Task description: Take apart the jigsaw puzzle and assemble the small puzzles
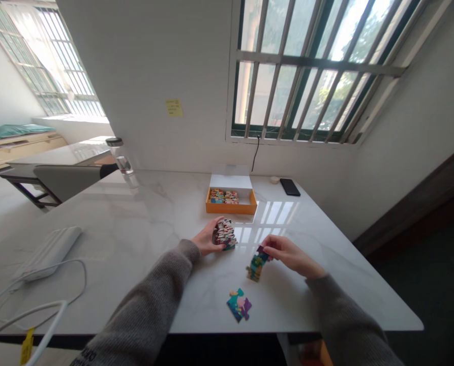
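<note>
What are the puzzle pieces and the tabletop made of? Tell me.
The jigsaw pieces look like printed card or thin wood: matte coloured faces, pale cut edges in the stack; which is unclear. The tabletop looks like polished white marble or a look-alike: grey veining, glossy window reflections.

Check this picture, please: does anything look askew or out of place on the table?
The short stack of puzzle pieces at the right hand's fingers looks askew: it seems to lean, and its pieces sit unevenly. The taller stack held by the left hand looks neater.
</note>
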Motion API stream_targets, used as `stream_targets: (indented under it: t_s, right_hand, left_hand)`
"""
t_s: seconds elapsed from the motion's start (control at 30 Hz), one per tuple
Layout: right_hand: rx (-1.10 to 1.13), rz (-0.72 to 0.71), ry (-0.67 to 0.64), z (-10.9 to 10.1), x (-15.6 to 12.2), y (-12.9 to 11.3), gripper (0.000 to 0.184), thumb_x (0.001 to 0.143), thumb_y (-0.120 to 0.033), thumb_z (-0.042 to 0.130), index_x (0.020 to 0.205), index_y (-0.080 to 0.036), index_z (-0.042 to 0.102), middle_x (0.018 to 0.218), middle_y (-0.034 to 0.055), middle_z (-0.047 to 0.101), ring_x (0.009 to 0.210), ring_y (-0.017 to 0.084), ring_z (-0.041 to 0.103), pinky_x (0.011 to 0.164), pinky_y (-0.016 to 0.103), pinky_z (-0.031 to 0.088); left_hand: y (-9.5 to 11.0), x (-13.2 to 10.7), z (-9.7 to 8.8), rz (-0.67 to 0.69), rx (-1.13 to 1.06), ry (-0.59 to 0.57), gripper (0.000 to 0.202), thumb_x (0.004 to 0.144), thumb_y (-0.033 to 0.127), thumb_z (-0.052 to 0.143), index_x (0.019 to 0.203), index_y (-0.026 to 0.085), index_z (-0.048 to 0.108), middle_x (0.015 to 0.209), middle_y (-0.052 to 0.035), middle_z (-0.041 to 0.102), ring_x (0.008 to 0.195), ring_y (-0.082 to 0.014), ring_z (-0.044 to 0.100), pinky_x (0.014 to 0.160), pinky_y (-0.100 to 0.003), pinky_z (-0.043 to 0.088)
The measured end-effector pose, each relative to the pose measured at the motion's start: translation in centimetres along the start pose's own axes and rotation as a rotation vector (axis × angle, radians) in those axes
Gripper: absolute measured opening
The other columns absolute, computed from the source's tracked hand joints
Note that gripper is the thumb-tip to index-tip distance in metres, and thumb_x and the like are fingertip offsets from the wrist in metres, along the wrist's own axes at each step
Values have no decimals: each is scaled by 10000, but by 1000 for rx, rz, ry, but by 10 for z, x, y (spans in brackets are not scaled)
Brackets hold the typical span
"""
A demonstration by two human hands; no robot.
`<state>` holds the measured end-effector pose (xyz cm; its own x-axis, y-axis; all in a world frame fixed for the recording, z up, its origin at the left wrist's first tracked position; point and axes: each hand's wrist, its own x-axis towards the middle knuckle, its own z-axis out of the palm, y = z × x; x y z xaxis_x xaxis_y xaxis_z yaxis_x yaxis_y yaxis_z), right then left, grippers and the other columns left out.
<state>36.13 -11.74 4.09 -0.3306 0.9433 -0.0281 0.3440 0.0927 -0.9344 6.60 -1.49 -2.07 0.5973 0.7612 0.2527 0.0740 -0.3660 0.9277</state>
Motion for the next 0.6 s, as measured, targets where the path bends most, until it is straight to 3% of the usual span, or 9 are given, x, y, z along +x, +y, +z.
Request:
stream_targets:
  t_s: [0.1,0.2,0.4,0.6]
  right_hand:
    - [67,17,-12,16,14,-15,321,821,-500,631,854,-193,545,628,-35,537,528,98,480,459,214,375]
    - [79,11,57,31,27,-21,304,829,-499,606,872,-211,515,604,-53,506,500,95,445,398,191,296]
    - [143,-117,168,55,42,0,272,877,-482,536,864,-223,453,640,-53,492,583,121,507,576,262,439]
    - [-35,-189,261,74,52,20,146,910,-360,471,852,-231,434,720,-37,492,643,140,528,639,284,450]
  left_hand:
    - [-4,0,-1,7,37,2,990,644,206,826,1472,191,284,1379,-171,481,1220,-299,552,1076,-495,438]
    - [-6,0,-2,20,78,10,981,668,240,820,1481,173,275,1408,-183,457,1238,-312,538,1098,-507,410]
    - [-10,1,-5,34,130,2,1006,677,280,821,1498,185,248,1438,-180,427,1288,-331,491,1133,-527,353]
    - [-2,-1,-9,37,127,-38,1152,604,293,879,1521,186,190,1435,-196,420,1292,-348,483,1136,-545,338]
